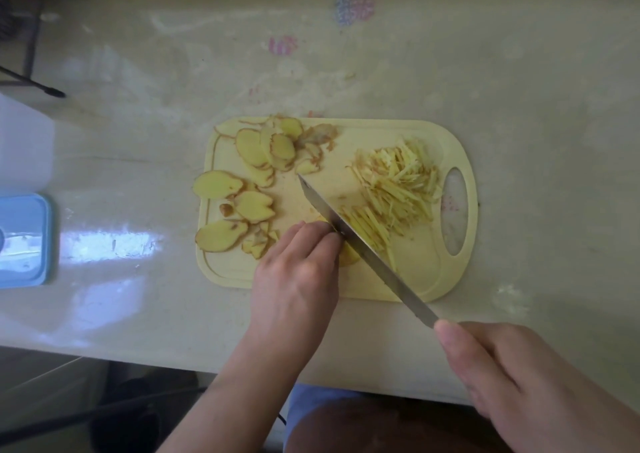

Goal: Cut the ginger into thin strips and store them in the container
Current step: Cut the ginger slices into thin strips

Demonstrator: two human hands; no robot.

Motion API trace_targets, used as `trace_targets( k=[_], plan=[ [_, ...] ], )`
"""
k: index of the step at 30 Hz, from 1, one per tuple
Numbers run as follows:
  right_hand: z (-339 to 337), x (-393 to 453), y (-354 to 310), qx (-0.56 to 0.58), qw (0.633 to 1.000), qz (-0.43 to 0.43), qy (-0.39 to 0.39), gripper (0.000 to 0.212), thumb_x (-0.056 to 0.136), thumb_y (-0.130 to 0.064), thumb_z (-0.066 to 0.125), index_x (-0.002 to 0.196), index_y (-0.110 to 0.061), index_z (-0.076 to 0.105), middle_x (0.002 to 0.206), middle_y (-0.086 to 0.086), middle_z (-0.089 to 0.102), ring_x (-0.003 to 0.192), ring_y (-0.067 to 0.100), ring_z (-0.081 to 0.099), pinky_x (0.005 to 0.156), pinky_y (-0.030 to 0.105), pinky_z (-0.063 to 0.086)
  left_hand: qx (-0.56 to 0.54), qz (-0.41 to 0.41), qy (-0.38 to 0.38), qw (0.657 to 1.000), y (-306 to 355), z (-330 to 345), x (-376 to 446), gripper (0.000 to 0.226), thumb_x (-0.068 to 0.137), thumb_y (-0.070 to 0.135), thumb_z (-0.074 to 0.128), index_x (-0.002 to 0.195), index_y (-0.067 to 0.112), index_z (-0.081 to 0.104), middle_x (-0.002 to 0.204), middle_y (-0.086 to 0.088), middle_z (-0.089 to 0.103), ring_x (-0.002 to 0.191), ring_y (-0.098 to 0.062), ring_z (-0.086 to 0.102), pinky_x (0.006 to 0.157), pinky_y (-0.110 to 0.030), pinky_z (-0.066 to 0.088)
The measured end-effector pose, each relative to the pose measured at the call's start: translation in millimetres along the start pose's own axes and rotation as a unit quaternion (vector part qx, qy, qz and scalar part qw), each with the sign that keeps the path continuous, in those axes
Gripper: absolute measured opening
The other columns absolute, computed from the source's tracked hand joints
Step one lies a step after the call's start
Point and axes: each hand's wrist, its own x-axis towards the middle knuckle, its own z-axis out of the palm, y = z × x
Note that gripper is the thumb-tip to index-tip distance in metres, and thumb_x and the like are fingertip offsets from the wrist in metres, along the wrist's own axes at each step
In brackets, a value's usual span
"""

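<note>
Ginger slices [242, 161], flat, pale yellow and brown-edged, lie on the left of a smooth cream plastic cutting board [415, 272]; thin strips [398, 182] heap near its handle hole. The left hand [298, 265], fingers curled, presses a small stack against a steel knife [360, 244], which the right hand [512, 376] grips by its handle.

Bare forearms [242, 376], no sleeves showing; blue garment [311, 400].

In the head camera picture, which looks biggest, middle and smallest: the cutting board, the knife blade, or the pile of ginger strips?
1. cutting board
2. knife blade
3. pile of ginger strips, though it looks close to the blade.
</note>
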Motion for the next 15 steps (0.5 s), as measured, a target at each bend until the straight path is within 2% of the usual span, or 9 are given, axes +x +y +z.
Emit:
trace_targets(
  k=[3,6,10,13,15],
  plan=[
    [1,2,2,-0.012,1.0,-0.004,0.005,0.095,0.058,-0.099,-0.001,0.078,-0.019,0.046,0.068,0.009,0.059,0.057,0.018,0.054,0.061,0.031,0.044,-0.002,0.008,0.0,1.0,-1,0,0,0.019,0.079,-0.011,0.073,0.085,0.006,0.076,0.09,-0.005,0.072,0.078,-0.024,0.067,0.073,-0.023,0.044],
    [5,10,4,-0.003,0.999,-0.035,0.005,0.082,0.067,-0.095,0.006,0.073,-0.024,0.046,0.053,0.001,0.046,0.049,0.011,0.044,0.054,0.026,0.037,-0.01,0.008,0.005,1.0,-1,1,0,0.021,0.08,-0.012,0.073,0.087,0.007,0.077,0.092,-0.003,0.073,0.08,-0.023,0.067,0.079,-0.021,0.045],
    [12,27,-5,0.011,0.998,-0.064,0.014,0.061,0.075,-0.086,0.011,0.067,-0.039,0.05,0.051,-0.01,0.05,0.05,0.011,0.047,0.054,0.024,0.036,-0.009,0.012,0.011,1.0,-1,1,0,0.02,0.08,-0.011,0.073,0.088,0.007,0.077,0.095,-0.002,0.073,0.08,-0.023,0.068,0.081,-0.021,0.046],
    [9,23,-6,0.029,0.998,-0.056,0.013,0.068,0.075,-0.085,0.015,0.07,-0.027,0.05,0.048,-0.004,0.046,0.046,0.01,0.045,0.053,0.028,0.037,-0.006,0.009,0.015,1.0,-1,1,-1,0.014,0.081,-0.005,0.072,0.088,0.006,0.077,0.094,-0.004,0.074,0.079,-0.023,0.069,0.072,-0.023,0.045],
    [6,14,-3,0.038,0.999,-0.038,0.0,0.074,0.074,-0.085,0.016,0.074,-0.017,0.045,0.05,0.001,0.041,0.047,0.01,0.041,0.058,0.035,0.04,0.001,0.005,0.019,1.0,-1,1,-2,0.012,0.08,-0.003,0.071,0.086,0.006,0.077,0.092,-0.004,0.073,0.077,-0.023,0.069,0.069,-0.025,0.044]
  ],
)
